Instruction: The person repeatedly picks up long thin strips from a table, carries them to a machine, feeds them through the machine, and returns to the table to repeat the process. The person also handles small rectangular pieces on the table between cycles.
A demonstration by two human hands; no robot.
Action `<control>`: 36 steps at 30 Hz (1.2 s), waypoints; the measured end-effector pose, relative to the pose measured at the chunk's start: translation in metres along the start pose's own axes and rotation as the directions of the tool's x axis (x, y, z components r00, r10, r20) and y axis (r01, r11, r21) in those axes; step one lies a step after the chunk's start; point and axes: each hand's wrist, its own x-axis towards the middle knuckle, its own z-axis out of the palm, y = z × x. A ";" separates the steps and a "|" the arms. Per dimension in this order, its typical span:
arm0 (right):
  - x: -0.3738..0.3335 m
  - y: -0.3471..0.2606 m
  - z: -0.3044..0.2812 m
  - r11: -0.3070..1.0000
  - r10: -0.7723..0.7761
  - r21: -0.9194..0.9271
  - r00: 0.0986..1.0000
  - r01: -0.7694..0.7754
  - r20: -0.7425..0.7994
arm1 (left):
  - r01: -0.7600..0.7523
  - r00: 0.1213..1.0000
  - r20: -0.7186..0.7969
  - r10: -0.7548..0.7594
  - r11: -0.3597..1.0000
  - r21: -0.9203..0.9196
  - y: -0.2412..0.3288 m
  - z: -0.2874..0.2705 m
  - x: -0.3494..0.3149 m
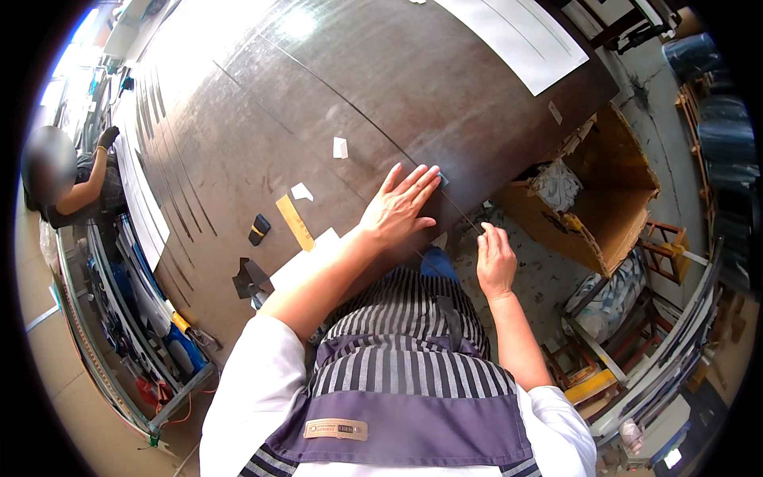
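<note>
You have strong light from the upper left, bleaching the tabletop (445, 87) there to white glare. Your left hand (397, 210) and right hand (496, 266) look sharp; the co-worker's head (54, 163) is blurred. Toward the black fisheye rim, long strips (666, 370) bend into curves.

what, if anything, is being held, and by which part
A thin dark strip, at its near end, by the right hand; the left hand lies flat.

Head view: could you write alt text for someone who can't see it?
A person's right hand pinches a long, thin dark strip past the edge of a brown table, while the left hand lies palm-down over it. Another person is at far left, an open cardboard box at right.
</note>
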 end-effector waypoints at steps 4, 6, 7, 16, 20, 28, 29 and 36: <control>-0.004 0.006 0.006 0.998 -0.061 -0.015 0.996 0.060 -0.066 | 0.015 0.999 -0.031 -0.014 1.000 0.009 0.001 0.009 0.010; -0.005 0.014 0.007 0.997 -0.074 -0.010 0.995 0.074 -0.064 | 0.024 0.999 -0.042 -0.023 1.000 0.014 0.003 0.011 0.015; -0.003 0.015 0.006 0.997 -0.074 -0.004 0.995 0.074 -0.062 | 0.028 0.999 -0.045 -0.028 0.999 0.018 0.004 0.012 0.018; 0.008 0.021 0.000 0.998 -0.037 0.057 0.999 0.036 0.018 | 0.053 0.996 -0.071 -0.053 0.999 -0.008 0.009 0.014 0.037; 0.009 0.020 -0.003 1.000 -0.017 0.018 0.999 0.016 0.049 | 0.019 0.990 -0.136 -0.035 0.993 -0.118 0.001 0.014 0.037; 0.013 0.020 -0.007 0.995 0.035 0.088 0.989 -0.048 0.146 | -0.057 0.995 -0.088 0.053 0.997 -0.048 0.005 0.013 0.019; 0.012 0.022 -0.008 0.992 0.052 0.108 0.985 -0.070 0.166 | -0.046 0.996 -0.075 0.044 0.999 -0.016 0.007 0.014 0.021; -0.030 0.052 -0.046 1.000 0.027 0.002 0.988 -0.028 0.152 | -0.062 0.976 -0.220 -0.010 0.946 -0.317 0.000 0.019 0.035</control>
